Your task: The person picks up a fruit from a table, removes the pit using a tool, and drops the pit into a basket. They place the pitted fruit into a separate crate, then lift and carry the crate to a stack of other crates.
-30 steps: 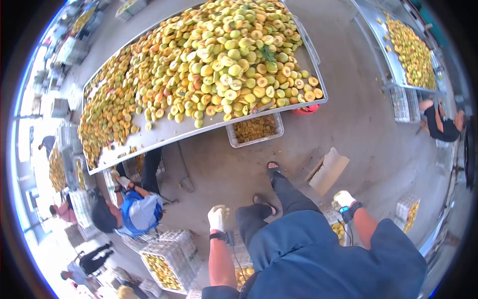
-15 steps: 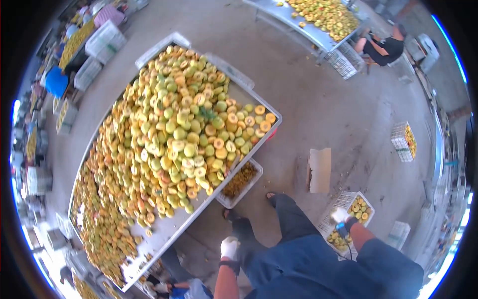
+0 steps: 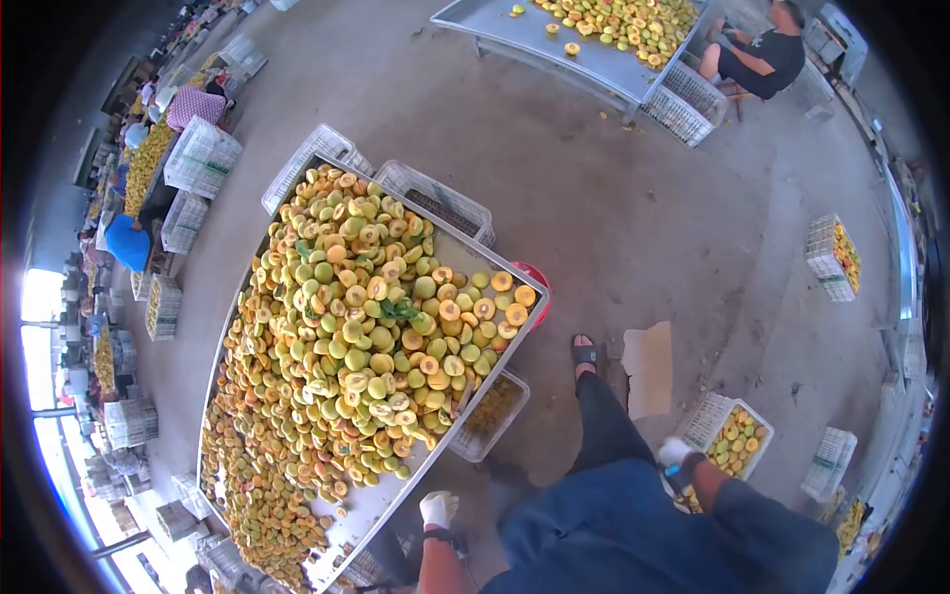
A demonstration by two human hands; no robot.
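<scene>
My left hand [image 3: 438, 508], in a white glove, hangs beside the near edge of a metal table [image 3: 380, 515]. Its fingers are loosely bent and apart, with nothing visible in them. A large heap of halved yellow-green stone fruit [image 3: 366, 337], peach-like, covers most of that table. My right hand [image 3: 676, 452], also gloved and with a blue device at the wrist, is out to my right. It overlaps the near side of a white plastic crate [image 3: 705, 421] of the same fruit. Its fingers are too small and blurred to show a grip.
A flat piece of cardboard [image 3: 649, 368] lies on the floor ahead. Under the table edge sits a bin [image 3: 492, 416] of brown scraps. White crates [image 3: 435, 203] stand behind the table. A seated person [image 3: 762, 54] works by another fruit table [image 3: 594, 59]. More crates [image 3: 834, 259] stand right.
The view has shifted and turned as I step, one sandalled foot now forward. My left hand has swung lower and left in view. My right hand has stayed close to the crate.
</scene>
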